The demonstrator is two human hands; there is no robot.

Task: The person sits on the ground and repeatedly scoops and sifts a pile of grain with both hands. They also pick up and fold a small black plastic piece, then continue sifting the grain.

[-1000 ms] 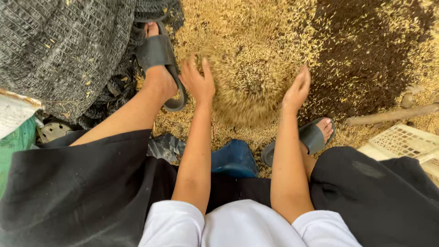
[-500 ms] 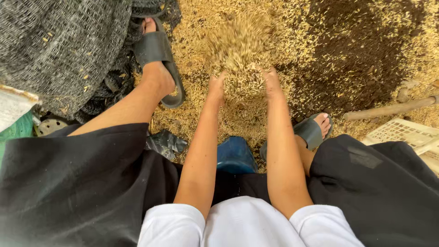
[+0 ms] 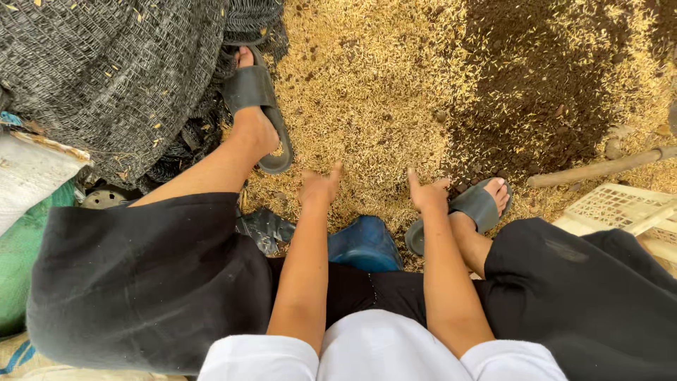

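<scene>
A wide layer of yellow-brown rice husks covers the ground in front of me. My left hand and my right hand rest on the husks close to my body, about a hand's width apart. Both thumbs stick out, and the fingers curl down into the husks, hidden behind the backs of the hands. Whether they hold husks is not visible. A blue container sits between my legs, just below the hands.
Dark soil is mixed into the husks at upper right. Black mesh netting lies at upper left. A wooden stick and a white plastic crate lie at right. My sandalled feet flank the husks. A crumpled black bag lies beside the container.
My hands were spread out on the husks, then came together around a heap. They have now drawn back toward my body and the heap is flattened.
</scene>
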